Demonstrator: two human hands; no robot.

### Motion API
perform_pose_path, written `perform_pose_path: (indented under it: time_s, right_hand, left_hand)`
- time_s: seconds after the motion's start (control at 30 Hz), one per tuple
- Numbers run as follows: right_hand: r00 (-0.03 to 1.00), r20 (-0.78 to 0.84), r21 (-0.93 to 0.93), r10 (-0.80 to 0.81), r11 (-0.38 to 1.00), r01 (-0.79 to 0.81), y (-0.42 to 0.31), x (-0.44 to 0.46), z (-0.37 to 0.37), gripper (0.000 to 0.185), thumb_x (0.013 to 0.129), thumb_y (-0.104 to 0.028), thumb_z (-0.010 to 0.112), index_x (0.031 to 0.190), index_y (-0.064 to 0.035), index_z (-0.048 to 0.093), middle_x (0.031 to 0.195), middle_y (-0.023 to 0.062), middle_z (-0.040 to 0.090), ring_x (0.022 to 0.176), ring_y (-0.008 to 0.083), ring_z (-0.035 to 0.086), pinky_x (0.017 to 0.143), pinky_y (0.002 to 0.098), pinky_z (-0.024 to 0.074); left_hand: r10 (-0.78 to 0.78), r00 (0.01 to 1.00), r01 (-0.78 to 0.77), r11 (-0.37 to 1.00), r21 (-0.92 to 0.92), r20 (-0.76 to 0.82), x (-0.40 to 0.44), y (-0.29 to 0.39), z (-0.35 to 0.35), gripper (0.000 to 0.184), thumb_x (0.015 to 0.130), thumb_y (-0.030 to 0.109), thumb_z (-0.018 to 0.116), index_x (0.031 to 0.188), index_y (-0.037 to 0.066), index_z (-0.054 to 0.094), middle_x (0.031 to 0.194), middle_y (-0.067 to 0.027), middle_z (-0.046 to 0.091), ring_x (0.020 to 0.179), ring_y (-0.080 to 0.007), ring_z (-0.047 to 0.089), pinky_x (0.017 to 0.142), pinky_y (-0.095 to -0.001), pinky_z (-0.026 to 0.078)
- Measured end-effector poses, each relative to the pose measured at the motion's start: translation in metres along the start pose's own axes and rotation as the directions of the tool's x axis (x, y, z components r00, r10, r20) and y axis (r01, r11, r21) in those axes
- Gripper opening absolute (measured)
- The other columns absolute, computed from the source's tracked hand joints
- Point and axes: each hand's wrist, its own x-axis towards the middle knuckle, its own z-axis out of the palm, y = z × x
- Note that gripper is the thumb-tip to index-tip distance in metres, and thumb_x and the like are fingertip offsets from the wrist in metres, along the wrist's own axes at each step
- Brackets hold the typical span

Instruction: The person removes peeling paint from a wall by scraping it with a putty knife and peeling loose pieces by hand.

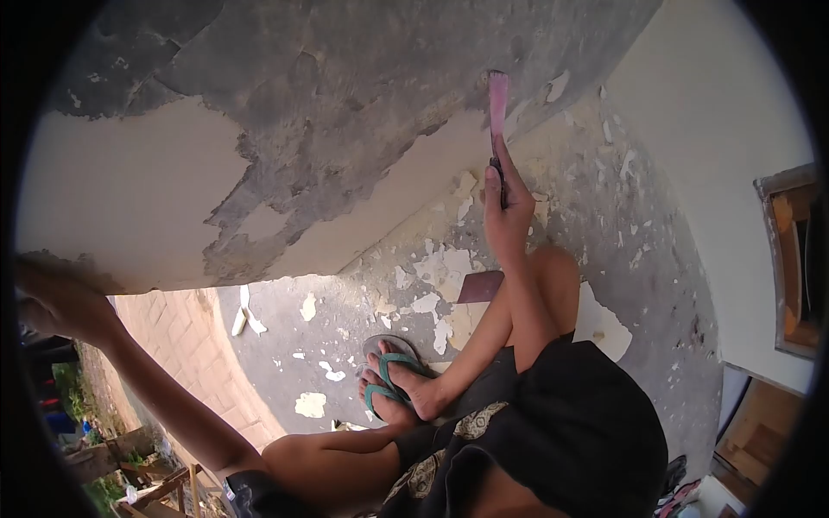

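Observation:
My right hand (508, 211) grips the dark handle of a putty knife (498, 104), index finger stretched along it. The knife's pinkish blade points up, and its tip meets the grey, bare part of the wall (345, 95) near the bottom. Pale paint (129, 181) still covers part of this wall, with ragged edges around the bare patch. At the far left, my left hand (60, 302) is wrapped around the wall's end edge; its fingers are dim and partly cut off by the dark rim of the view.
Peeled paint flakes (445, 272) litter the grey floor (656, 285). A brown rectangular piece (480, 287) lies beside my leg. My feet in green-strapped sandals (397, 375) rest on the floor. Brick paving (186, 345) lies outside at left; a wooden frame (794, 259) is at right.

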Motion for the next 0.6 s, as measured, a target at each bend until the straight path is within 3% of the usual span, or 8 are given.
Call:
perform_pose_path:
  time_s: [0.1,0.13,0.23,0.3,0.37,0.43,0.53,0.6]
  right_hand:
    - [0.996,0.031,-0.058,-0.079,0.995,0.081,0.001,-0.003,-0.001,0.040,0.097,-0.012,0.052,0.137,-0.0101,0.050,0.076,-0.0024,0.058,0.060,0.0023,0.040,0.055,0.0189,0.0364]
    - [0.994,0.056,-0.092,-0.089,0.991,0.094,0.002,-0.007,-0.005,0.040,0.097,-0.013,0.053,0.137,-0.0104,0.051,0.075,-0.0022,0.058,0.060,0.0022,0.040,0.055,0.0190,0.0365]
    - [1.000,0.001,0.052,0.031,0.998,-0.031,-0.008,0.012,-0.003,0.039,0.097,-0.014,0.054,0.136,-0.0108,0.052,0.075,-0.0003,0.059,0.061,0.0025,0.042,0.056,0.0195,0.0380]
    - [1.000,0.015,-0.019,-0.019,1.000,0.019,0.000,-0.003,-0.006,0.039,0.097,-0.015,0.054,0.136,-0.0110,0.052,0.074,0.0007,0.059,0.061,0.0027,0.043,0.057,0.0199,0.0387]
    - [0.999,0.034,-0.083,-0.035,0.996,0.038,0.009,0.000,-0.005,0.039,0.097,-0.015,0.054,0.136,-0.0110,0.052,0.073,0.0011,0.058,0.061,0.0030,0.044,0.057,0.0204,0.0391]
    - [0.998,0.053,-0.161,0.035,0.987,-0.026,0.007,-0.001,-0.008,0.038,0.097,-0.016,0.054,0.135,-0.0108,0.052,0.072,0.0010,0.057,0.061,0.0033,0.044,0.057,0.0208,0.0394]
    - [0.999,-0.007,-0.089,-0.039,0.995,0.038,0.009,0.000,-0.002,0.038,0.097,-0.017,0.054,0.135,-0.0119,0.053,0.070,0.0006,0.056,0.061,0.0033,0.044,0.057,0.0210,0.0394]
    - [1.000,0.005,-0.102,-0.013,0.995,0.014,0.009,-0.007,-0.006,0.038,0.097,-0.017,0.055,0.134,-0.0120,0.053,0.070,0.0005,0.056,0.061,0.0031,0.044,0.057,0.0209,0.0392]
  left_hand:
    - [0.206,0.973,-0.203,0.978,0.038,-0.105,0.002,-0.002,0.003,0.069,0.096,0.051,0.044,0.122,-0.013,0.037,0.114,-0.0303,0.053,0.097,-0.0310,0.062,0.084,-0.0430,0.054]
    - [0.175,0.983,-0.173,0.984,0.031,-0.062,0.003,-0.009,0.002,0.069,0.096,0.050,0.044,0.123,-0.013,0.036,0.114,-0.0301,0.053,0.097,-0.0309,0.062,0.084,-0.0434,0.054]
    - [0.140,0.990,-0.140,0.990,0.033,0.020,0.003,-0.026,-0.004,0.067,0.096,0.048,0.044,0.122,-0.013,0.037,0.114,-0.0296,0.054,0.096,-0.0305,0.063,0.084,-0.0440,0.054]
    - [0.228,0.972,-0.226,0.973,0.050,-0.056,0.004,-0.015,0.000,0.066,0.097,0.048,0.043,0.120,-0.014,0.040,0.113,-0.0294,0.055,0.096,-0.0300,0.063,0.084,-0.0437,0.054]
    - [0.148,0.974,-0.162,0.984,-0.070,-0.174,0.003,0.000,0.007,0.039,0.097,0.026,0.047,0.114,-0.008,0.055,0.112,-0.0199,0.062,0.095,-0.0242,0.063,0.084,-0.0374,0.053]
    - [0.127,0.980,-0.139,0.988,-0.073,-0.154,-0.001,-0.001,0.010,0.038,0.097,0.025,0.046,0.111,-0.009,0.058,0.110,-0.0195,0.063,0.094,-0.0238,0.063,0.083,-0.0366,0.053]
    - [0.222,0.975,-0.220,0.972,0.086,-0.018,0.010,-0.033,-0.003,0.063,0.099,0.046,0.039,0.108,-0.015,0.049,0.106,-0.0278,0.059,0.092,-0.0286,0.063,0.080,-0.0408,0.053]
    - [0.259,0.965,-0.257,0.963,0.076,-0.028,0.019,-0.054,-0.005,0.056,0.098,0.040,0.041,0.109,-0.014,0.051,0.106,-0.0250,0.061,0.090,-0.0266,0.063,0.078,-0.0389,0.053]
